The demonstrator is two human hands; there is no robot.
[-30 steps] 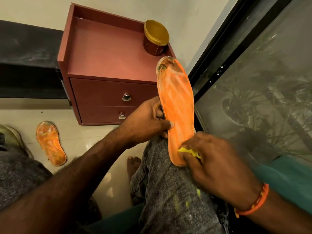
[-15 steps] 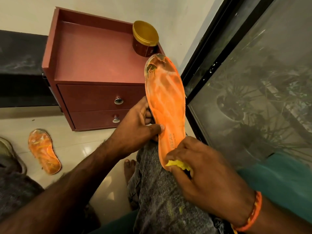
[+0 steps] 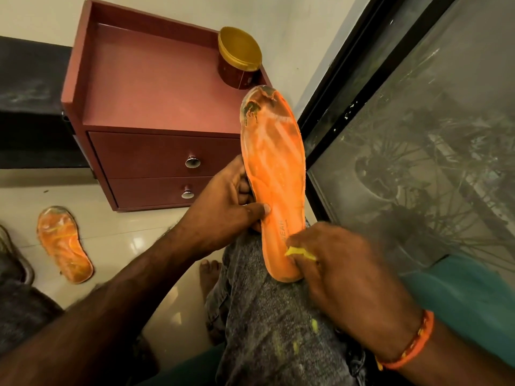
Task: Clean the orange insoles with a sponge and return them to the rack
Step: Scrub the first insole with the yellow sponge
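The orange insole (image 3: 274,174) looks light, thin and bendy, likely slick where wet, so it is best gripped at the narrow waist with the heel braced on the knee. There the left hand (image 3: 223,207) pinches its edge, thumb across the face. The right hand (image 3: 340,271) is curled round a yellow sponge (image 3: 299,252) pressed to the heel. Its toe is dark-stained and frayed, the middle streaked pale. A second insole (image 3: 64,243) lies on the floor.

one head-worn view looks steeply down, close over the lap and floor.
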